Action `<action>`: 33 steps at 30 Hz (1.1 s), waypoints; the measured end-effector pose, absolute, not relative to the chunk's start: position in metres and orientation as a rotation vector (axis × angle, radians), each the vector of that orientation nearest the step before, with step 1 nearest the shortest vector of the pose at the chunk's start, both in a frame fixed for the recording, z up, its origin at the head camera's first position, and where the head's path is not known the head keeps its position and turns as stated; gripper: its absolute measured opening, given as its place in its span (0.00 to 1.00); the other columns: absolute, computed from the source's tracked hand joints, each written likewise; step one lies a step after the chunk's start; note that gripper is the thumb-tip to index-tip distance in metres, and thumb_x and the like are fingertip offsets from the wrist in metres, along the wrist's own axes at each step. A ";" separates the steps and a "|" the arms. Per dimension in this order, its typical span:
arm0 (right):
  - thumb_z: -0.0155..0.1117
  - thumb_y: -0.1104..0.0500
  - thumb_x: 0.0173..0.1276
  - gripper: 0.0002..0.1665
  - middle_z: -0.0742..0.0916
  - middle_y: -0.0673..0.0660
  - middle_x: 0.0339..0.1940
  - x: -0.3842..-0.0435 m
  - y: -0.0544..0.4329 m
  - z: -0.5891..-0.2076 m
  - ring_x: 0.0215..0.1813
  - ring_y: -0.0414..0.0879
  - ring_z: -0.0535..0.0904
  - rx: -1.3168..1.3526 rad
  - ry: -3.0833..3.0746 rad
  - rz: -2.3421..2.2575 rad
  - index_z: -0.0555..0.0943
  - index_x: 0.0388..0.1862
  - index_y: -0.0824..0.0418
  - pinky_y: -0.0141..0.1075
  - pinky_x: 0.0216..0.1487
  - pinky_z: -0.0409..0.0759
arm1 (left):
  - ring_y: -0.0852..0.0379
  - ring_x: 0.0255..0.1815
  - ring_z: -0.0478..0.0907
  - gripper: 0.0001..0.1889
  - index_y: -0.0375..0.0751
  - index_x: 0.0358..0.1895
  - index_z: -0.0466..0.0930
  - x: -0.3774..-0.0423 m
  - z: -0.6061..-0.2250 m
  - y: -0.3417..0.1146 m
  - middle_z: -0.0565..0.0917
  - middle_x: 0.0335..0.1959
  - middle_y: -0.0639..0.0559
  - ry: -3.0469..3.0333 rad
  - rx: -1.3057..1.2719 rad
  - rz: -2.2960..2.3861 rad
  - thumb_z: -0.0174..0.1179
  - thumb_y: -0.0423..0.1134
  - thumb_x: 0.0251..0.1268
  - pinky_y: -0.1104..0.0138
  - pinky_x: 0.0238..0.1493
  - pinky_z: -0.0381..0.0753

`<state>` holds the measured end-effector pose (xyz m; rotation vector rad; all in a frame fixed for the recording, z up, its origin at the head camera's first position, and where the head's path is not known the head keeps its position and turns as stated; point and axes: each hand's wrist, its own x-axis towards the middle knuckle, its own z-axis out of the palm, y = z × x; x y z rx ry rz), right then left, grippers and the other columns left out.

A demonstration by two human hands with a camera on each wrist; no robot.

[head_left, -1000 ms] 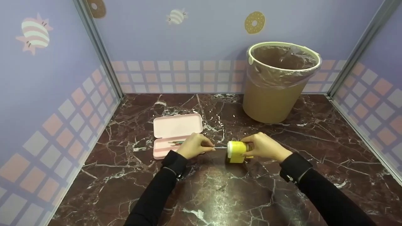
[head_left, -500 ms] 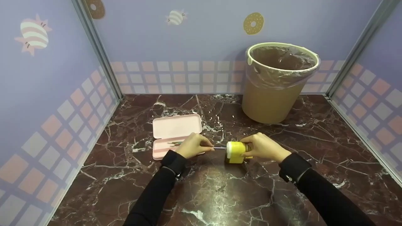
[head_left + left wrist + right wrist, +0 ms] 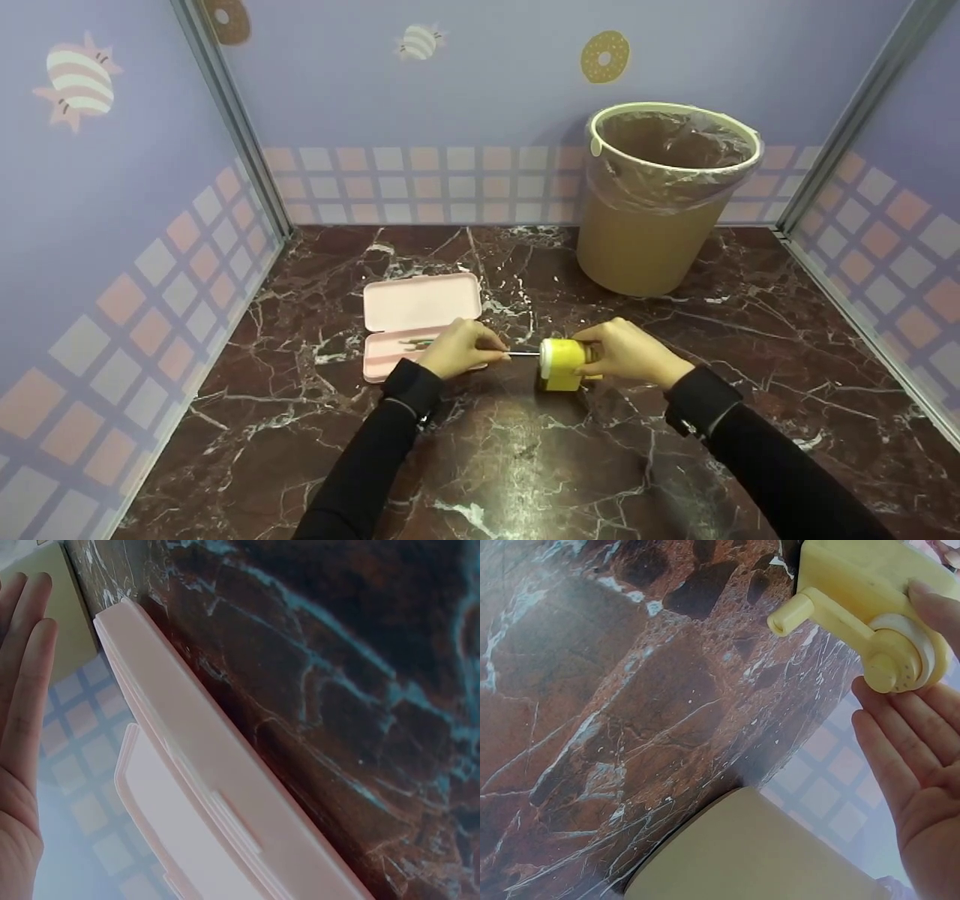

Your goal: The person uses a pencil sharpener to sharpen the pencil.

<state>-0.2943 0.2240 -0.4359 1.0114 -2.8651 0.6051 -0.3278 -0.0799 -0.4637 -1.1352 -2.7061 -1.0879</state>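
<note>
In the head view my left hand (image 3: 454, 352) pinches a thin pencil (image 3: 523, 353) between thumb and fingertips. The pencil's far end goes into the white front of a yellow crank pencil sharpener (image 3: 562, 367). From the right, my right hand (image 3: 626, 352) grips the sharpener, thumb on one side and fingers on the other. The right wrist view shows the sharpener's crank arm and knob (image 3: 791, 615) pointing away from the right fingers (image 3: 900, 735). Just behind the left hand lies an open pink pencil case (image 3: 424, 301) with a few pencils (image 3: 417, 343) in it.
A tan waste bin (image 3: 645, 240) with a clear plastic liner stands at the back right. Small white bits (image 3: 526, 292) are scattered on the dark marbled table (image 3: 300, 450) behind the hands. Patterned panels (image 3: 405, 172) enclose the back and both sides.
Hands, pencil and sharpener keep nearly the same places. The whole head view has shifted very slightly.
</note>
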 end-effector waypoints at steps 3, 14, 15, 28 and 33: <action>0.80 0.53 0.58 0.20 0.93 0.56 0.38 -0.295 0.224 -0.436 0.32 0.40 0.85 1.016 -2.864 0.604 0.89 0.47 0.62 0.31 0.34 0.81 | 0.53 0.35 0.88 0.08 0.37 0.39 0.92 -0.328 -0.463 -0.080 0.93 0.37 0.45 -2.715 -1.139 -1.094 0.70 0.37 0.63 0.70 0.42 0.84; 0.80 0.53 0.57 0.20 0.93 0.55 0.37 -0.295 0.224 -0.434 0.32 0.39 0.85 1.020 -2.865 0.585 0.89 0.46 0.61 0.33 0.35 0.82 | 0.52 0.36 0.89 0.08 0.37 0.39 0.92 -0.331 -0.463 -0.080 0.93 0.37 0.45 -2.727 -1.139 -1.095 0.70 0.38 0.64 0.70 0.42 0.83; 0.80 0.53 0.57 0.20 0.93 0.55 0.37 -0.295 0.224 -0.434 0.32 0.39 0.84 1.021 -2.867 0.588 0.89 0.47 0.62 0.33 0.35 0.82 | 0.52 0.36 0.89 0.08 0.37 0.39 0.92 -0.332 -0.463 -0.080 0.93 0.37 0.45 -2.731 -1.139 -1.091 0.70 0.38 0.64 0.71 0.42 0.83; 0.80 0.53 0.57 0.21 0.93 0.57 0.37 -0.294 0.221 -0.434 0.32 0.39 0.84 1.025 -2.868 0.598 0.89 0.46 0.62 0.33 0.36 0.83 | 0.50 0.38 0.89 0.08 0.37 0.38 0.92 -0.332 -0.462 -0.084 0.93 0.37 0.45 -2.733 -1.163 -1.053 0.70 0.39 0.64 0.64 0.46 0.85; 0.80 0.54 0.57 0.20 0.93 0.56 0.37 -0.295 0.221 -0.434 0.31 0.39 0.83 1.032 -2.866 0.586 0.89 0.46 0.62 0.34 0.36 0.83 | 0.49 0.37 0.88 0.08 0.37 0.37 0.92 -0.331 -0.463 -0.085 0.92 0.35 0.45 -2.721 -1.165 -1.051 0.70 0.39 0.63 0.64 0.46 0.84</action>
